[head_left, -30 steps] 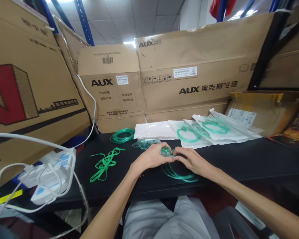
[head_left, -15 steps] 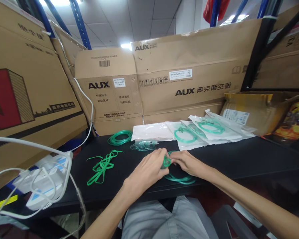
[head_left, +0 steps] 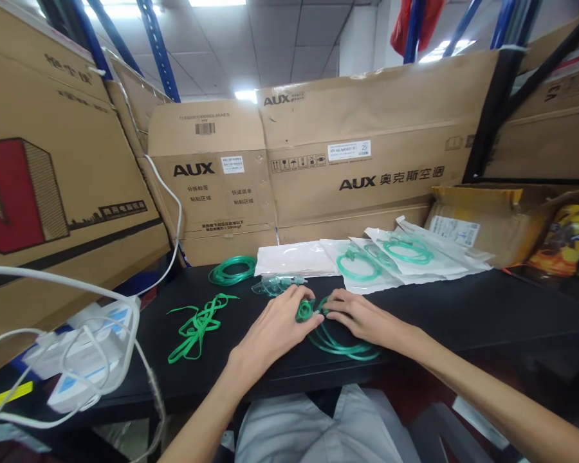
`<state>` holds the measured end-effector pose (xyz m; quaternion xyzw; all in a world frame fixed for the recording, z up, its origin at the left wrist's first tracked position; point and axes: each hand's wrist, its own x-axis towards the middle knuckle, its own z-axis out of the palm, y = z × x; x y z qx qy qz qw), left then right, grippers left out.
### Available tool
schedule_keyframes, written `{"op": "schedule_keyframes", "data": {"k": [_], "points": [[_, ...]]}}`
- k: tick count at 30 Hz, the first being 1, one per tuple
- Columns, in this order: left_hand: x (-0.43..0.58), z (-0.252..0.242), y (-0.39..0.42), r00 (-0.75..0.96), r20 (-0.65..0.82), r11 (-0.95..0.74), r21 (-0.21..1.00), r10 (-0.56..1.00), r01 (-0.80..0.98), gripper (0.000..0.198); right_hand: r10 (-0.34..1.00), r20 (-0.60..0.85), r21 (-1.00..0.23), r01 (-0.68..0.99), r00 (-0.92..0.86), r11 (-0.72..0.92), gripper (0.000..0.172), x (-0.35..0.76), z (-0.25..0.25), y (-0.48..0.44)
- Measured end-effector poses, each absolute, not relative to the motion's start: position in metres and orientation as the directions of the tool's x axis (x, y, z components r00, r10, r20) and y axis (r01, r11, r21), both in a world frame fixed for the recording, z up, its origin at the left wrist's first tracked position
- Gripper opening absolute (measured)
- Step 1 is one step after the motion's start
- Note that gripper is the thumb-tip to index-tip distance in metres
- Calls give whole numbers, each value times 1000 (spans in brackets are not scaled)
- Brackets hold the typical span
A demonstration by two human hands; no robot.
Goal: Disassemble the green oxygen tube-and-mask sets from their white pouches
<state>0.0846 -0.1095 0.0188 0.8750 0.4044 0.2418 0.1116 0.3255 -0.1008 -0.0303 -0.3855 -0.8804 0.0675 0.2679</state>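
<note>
At my black worktable [head_left: 463, 315], my left hand [head_left: 275, 329] and right hand [head_left: 363, 319] meet at centre, fingertips of both pinched on the bunched end of the green oxygen tubing [head_left: 342, 347]. Its coil lies flat toward 5 o'clock from the pinch. A clear mask [head_left: 277, 285] sits at 12 o'clock of the left hand, tangled green straps [head_left: 197, 323] at 9 o'clock, and sealed tubing packets [head_left: 367, 267] at 1 o'clock.

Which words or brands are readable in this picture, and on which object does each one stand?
"AUX": on the small cardboard box.
"AUX 奥克斯空调": on the long cardboard box.
The white stickers, the small Chinese lines and the print on the left box: too small or blurred to read.
</note>
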Motion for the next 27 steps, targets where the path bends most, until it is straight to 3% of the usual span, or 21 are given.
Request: {"op": "schedule_keyframes", "data": {"k": [9, 15, 21, 24, 27], "points": [[89, 32, -94, 530, 285, -579, 123, 799, 806, 38, 748, 483, -227, 760, -455, 609, 32, 351, -20, -110], [117, 35, -81, 536, 153, -543, 7, 830, 840, 24, 775, 483, -184, 818, -407, 545, 24, 354, -30, -110], [128, 44, -77, 533, 39, -534, 26, 845, 845, 14, 777, 455, -229, 787, -434, 574, 29, 352, -32, -119], [125, 41, -78, 552, 52, -555, 67, 832, 829, 10, 773, 459, -263, 764, -438, 590, 28, 354, -32, -125], [123, 34, -76, 577, 101, -586, 114, 810, 802, 21, 765, 472, -294, 740, -438, 605, 29, 358, -33, -126]]}}
